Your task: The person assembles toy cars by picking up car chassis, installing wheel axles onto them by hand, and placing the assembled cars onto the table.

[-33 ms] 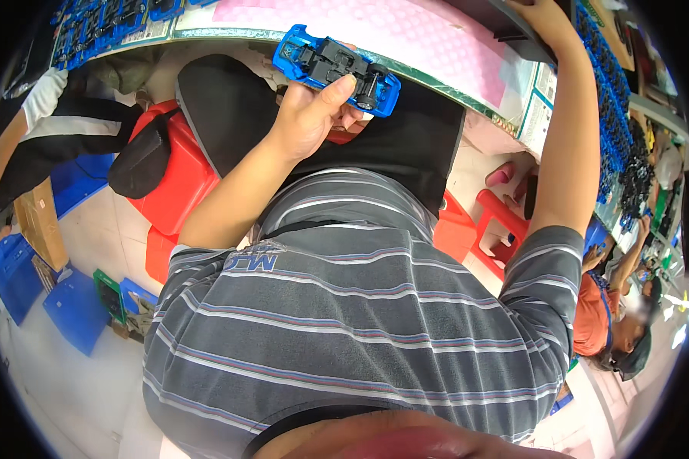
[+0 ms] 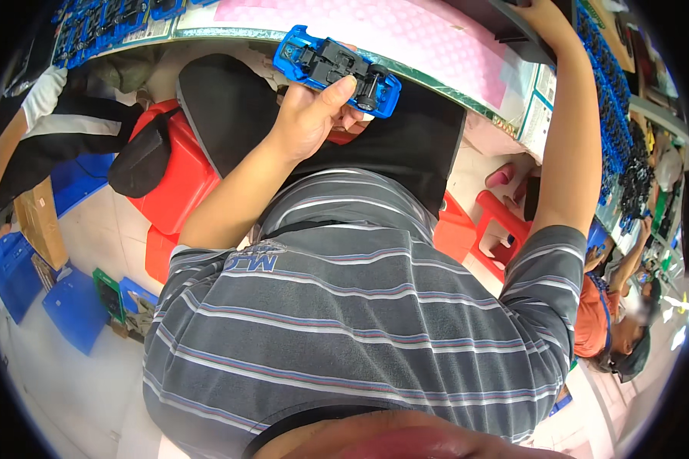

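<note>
My left hand (image 2: 311, 115) is closed round a blue toy car (image 2: 337, 65), its thumb pressed on the underside. The car is turned over, so its black chassis faces up; black wheels show at its right end, none at its left. It is held above my lap, by the near edge of the workbench (image 2: 283, 34). At the upper right, my right hand (image 2: 542, 17) reaches to a dark grey bin (image 2: 505, 23). The picture's top edge cuts that hand off, and its fingertips and whatever they touch are hidden.
Rows of blue toy car parts (image 2: 103, 30) lie at the far left; more blue parts (image 2: 608, 115) line the right. Pink bubble sheeting (image 2: 390, 23) covers the bench. A co-worker's gloved hand (image 2: 46, 96) is at the left. Red stools (image 2: 180, 168) stand beside me.
</note>
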Demonstrator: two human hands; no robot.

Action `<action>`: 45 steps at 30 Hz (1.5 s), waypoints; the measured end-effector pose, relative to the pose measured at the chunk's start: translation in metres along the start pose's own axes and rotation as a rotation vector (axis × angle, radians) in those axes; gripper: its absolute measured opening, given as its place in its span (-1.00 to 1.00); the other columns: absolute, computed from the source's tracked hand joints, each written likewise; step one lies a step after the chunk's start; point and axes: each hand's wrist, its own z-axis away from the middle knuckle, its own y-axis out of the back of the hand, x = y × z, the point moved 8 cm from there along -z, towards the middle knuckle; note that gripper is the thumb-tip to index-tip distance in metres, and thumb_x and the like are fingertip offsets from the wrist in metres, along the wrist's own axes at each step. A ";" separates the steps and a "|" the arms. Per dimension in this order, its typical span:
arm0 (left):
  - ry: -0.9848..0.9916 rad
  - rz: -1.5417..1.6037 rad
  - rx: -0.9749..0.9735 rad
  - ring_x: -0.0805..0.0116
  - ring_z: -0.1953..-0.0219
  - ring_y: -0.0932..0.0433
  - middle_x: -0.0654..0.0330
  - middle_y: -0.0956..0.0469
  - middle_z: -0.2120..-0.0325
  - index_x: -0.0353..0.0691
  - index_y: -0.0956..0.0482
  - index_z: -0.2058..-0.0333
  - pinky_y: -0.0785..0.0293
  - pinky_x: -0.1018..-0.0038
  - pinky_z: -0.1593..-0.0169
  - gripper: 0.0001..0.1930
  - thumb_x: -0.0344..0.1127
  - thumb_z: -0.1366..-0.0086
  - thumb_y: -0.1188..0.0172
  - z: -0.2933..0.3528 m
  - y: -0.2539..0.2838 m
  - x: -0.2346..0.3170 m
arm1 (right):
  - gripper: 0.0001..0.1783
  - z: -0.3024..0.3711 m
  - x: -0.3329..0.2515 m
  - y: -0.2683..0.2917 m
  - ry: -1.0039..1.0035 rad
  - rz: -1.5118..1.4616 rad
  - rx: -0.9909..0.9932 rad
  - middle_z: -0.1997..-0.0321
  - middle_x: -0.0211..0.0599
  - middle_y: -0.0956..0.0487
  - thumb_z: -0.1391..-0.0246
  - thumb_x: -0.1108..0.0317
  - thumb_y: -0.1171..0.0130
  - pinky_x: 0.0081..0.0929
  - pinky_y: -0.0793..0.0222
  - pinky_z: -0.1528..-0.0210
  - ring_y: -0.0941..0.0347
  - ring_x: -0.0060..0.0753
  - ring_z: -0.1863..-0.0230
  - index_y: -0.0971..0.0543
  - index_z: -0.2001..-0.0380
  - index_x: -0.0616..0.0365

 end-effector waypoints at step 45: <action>-0.427 -0.348 0.660 0.32 0.10 -0.62 0.21 -0.61 0.10 -0.19 -0.44 -0.02 -0.55 0.32 0.09 -0.74 -0.17 -0.52 -0.10 0.111 0.262 0.280 | -0.92 0.102 -0.129 -0.075 0.210 -0.251 0.339 0.37 -0.24 -0.58 -0.12 0.47 -0.30 -0.49 -0.45 0.30 -0.51 -0.37 0.41 -0.64 0.33 0.24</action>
